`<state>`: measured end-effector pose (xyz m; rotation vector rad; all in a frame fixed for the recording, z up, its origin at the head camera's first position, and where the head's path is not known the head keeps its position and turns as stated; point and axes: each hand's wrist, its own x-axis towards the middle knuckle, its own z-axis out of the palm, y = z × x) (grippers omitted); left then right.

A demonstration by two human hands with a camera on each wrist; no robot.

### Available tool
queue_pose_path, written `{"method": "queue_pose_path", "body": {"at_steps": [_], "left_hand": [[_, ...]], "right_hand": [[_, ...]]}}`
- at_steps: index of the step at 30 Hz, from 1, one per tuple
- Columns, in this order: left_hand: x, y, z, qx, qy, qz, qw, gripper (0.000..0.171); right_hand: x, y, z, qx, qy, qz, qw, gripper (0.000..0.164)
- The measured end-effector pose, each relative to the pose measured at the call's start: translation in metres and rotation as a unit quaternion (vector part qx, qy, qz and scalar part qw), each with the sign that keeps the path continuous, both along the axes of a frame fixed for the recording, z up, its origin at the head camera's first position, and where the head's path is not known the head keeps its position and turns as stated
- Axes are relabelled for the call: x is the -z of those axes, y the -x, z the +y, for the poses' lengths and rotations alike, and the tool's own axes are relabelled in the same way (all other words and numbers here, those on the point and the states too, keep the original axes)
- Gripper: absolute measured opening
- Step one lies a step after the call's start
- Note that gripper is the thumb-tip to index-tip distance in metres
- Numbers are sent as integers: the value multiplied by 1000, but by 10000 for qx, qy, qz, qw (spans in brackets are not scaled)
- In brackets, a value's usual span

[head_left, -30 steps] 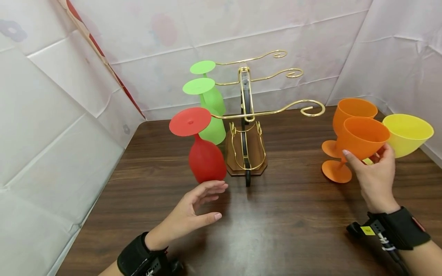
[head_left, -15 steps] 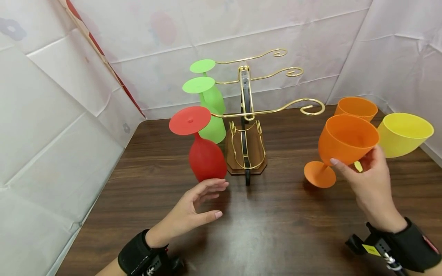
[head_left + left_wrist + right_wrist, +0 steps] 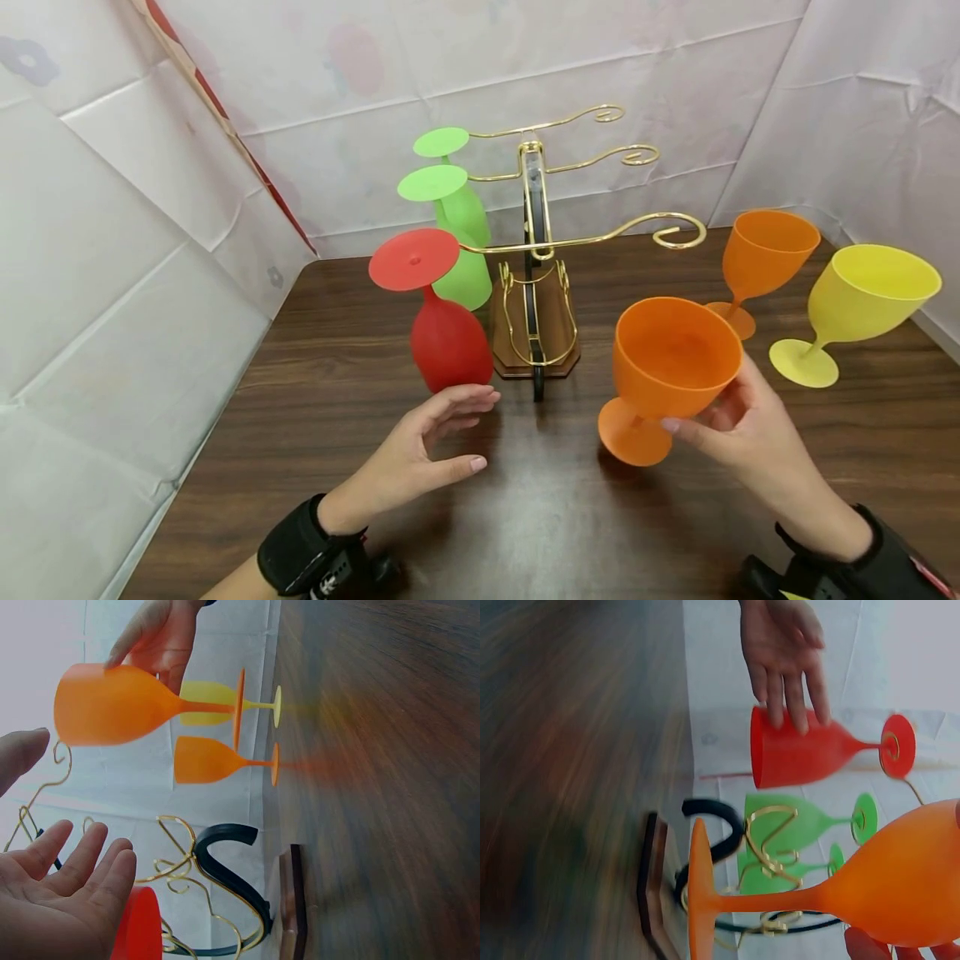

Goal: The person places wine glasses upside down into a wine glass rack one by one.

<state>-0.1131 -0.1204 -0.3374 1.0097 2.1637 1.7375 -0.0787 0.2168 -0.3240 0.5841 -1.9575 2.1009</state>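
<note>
In the head view my right hand grips the bowl of an orange goblet, which is upright and held above the table; its foot shows clear of the wood in the left wrist view. My left hand has its fingers extended, close by the rim of a red goblet and holding nothing. The red goblet hangs upside down by its foot from the front left arm of a gold wire rack. Behind it two green goblets hang the same way.
A second orange goblet and a yellow goblet stand upright at the right of the dark wooden table. The rack's right arms end in curls, and its wooden base sits mid-table. White sheeting surrounds the table.
My right hand has carried the orange goblet left and toward me, away from the other orange goblet and the yellow one. The left hand has barely moved.
</note>
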Motion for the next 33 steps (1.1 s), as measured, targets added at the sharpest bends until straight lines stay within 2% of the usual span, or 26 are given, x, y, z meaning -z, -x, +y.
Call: {"method": "queue_pose_path", "body": {"at_steps": [7, 14, 21, 24, 27, 31, 33], "left_hand": [[-6, 2, 8, 111, 8, 11, 9999, 59], [-9, 3, 13, 188, -203, 76, 9996, 60], [-16, 4, 27, 295, -581, 80, 9978, 78], [-18, 4, 37, 424, -794, 80, 9959, 83], [-19, 3, 45, 473, -966, 84, 9942, 79], [-20, 1, 48, 373, -1051, 121, 9937, 76], [-21, 0, 48, 349, -1059, 191, 9936, 77]], "right_hand": [[0, 6, -20, -402, -377, 194, 9983, 80], [0, 8, -39, -622, -421, 303, 9967, 76], [-2, 9, -58, -878, -768, 52, 9932, 75], [-1, 9, -66, -1060, -765, 34, 9914, 76], [0, 9, -71, -1156, -729, 55, 9906, 76], [1, 9, -71, -1271, -688, 15, 9895, 76], [3, 11, -69, -1555, -499, 100, 9865, 76]]}}
